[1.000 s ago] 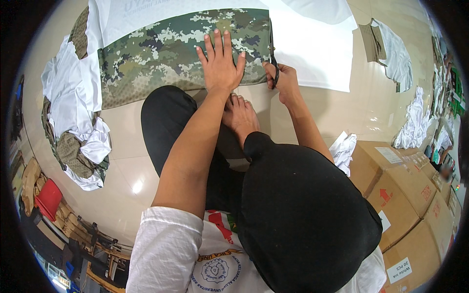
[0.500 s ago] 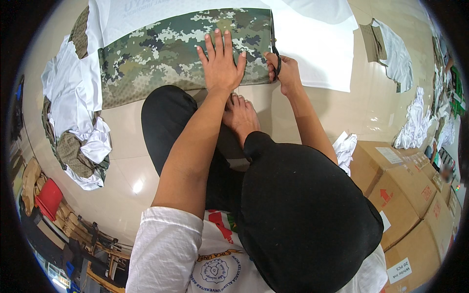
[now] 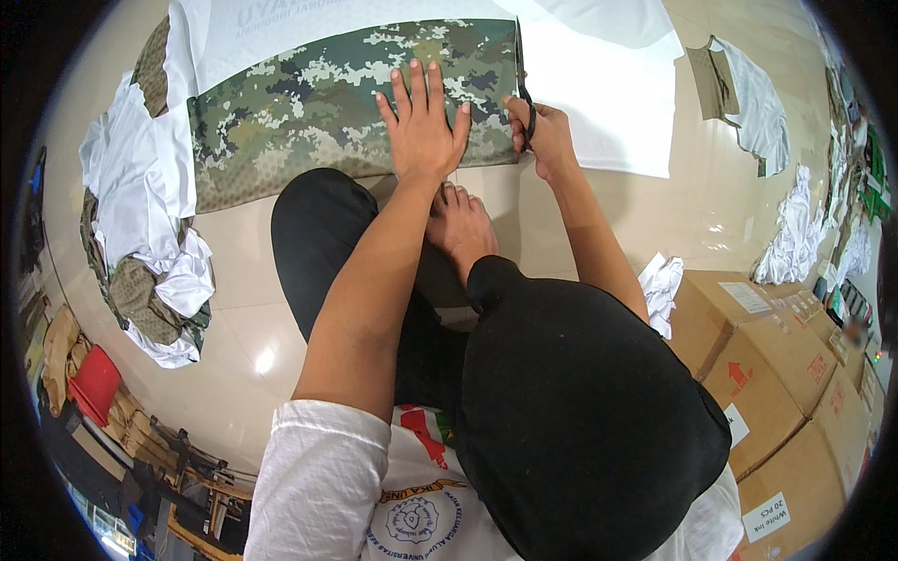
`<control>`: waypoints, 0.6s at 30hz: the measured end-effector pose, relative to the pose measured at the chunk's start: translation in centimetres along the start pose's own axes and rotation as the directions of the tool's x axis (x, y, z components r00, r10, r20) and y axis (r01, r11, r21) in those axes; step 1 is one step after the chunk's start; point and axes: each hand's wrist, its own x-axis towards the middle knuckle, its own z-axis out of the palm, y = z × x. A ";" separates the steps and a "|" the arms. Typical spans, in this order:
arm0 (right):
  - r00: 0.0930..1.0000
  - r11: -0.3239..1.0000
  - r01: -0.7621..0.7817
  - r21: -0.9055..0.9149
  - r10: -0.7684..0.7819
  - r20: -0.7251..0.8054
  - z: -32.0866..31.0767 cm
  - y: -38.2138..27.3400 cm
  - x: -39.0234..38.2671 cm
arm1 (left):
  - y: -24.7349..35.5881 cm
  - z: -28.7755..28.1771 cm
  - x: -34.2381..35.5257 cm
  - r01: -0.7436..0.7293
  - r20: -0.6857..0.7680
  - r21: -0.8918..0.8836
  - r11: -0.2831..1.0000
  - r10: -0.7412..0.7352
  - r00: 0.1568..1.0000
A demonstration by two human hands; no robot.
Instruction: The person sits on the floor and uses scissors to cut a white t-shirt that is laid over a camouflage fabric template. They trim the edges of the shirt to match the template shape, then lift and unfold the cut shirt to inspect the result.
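Note:
A camouflage-printed piece of fabric [image 3: 299, 112] in greens and browns lies flat on the floor in front of me, bordered by white cloth. My left hand [image 3: 426, 131] rests on it, palm down with fingers spread. Over at its right edge my right hand [image 3: 545, 136] grips dark-handled scissors [image 3: 525, 93]. Their blades point away from me along the line where the camouflage meets the white fabric [image 3: 608, 112]. How far apart the blades are is hard to make out.
Cut white and camouflage cloth [image 3: 140, 224] lies heaped at the left. A brown and white piece [image 3: 744, 93] and a crumpled white pile [image 3: 790, 234] are on the floor [image 3: 243, 271] at the right. Cardboard boxes [image 3: 767, 374] stand at the lower right. A red object [image 3: 94, 385] is at the lower left.
The scissors' blades show longer and more clearly along the fabric's right edge. Both hands stay in nearly the same place; the whole view has shifted very slightly.

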 end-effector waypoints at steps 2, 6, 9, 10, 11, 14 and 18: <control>1.000 1.000 0.009 -0.008 -0.009 0.000 0.0 -0.1 0.1 | 0.0 0.0 0.0 -0.001 -0.007 -0.003 1.000 0.001 1.000; 1.000 0.999 0.015 -0.042 -0.016 -0.023 0.0 -0.2 0.7 | 0.1 -0.1 0.0 -0.005 -0.019 -0.005 1.000 0.005 1.000; 0.999 0.999 0.018 -0.038 -0.019 -0.027 0.1 0.0 0.8 | 0.0 0.0 0.0 0.003 -0.005 0.021 1.000 -0.003 1.000; 0.999 0.999 0.020 -0.033 -0.021 -0.025 0.1 0.0 0.8 | 0.0 0.0 0.0 0.007 0.003 0.033 0.999 -0.008 1.000; 1.000 0.999 0.023 -0.031 -0.024 -0.015 0.0 0.2 0.9 | 0.0 0.0 0.0 0.008 0.004 0.037 0.999 -0.008 1.000; 1.000 0.999 0.026 -0.027 -0.026 0.004 -0.2 0.4 0.9 | 0.0 0.1 0.1 0.008 0.004 0.043 0.999 -0.008 1.000; 1.000 1.000 0.022 -0.020 -0.022 -0.003 0.1 -0.1 0.8 | 0.0 0.1 0.1 0.010 0.004 0.040 0.999 -0.010 1.000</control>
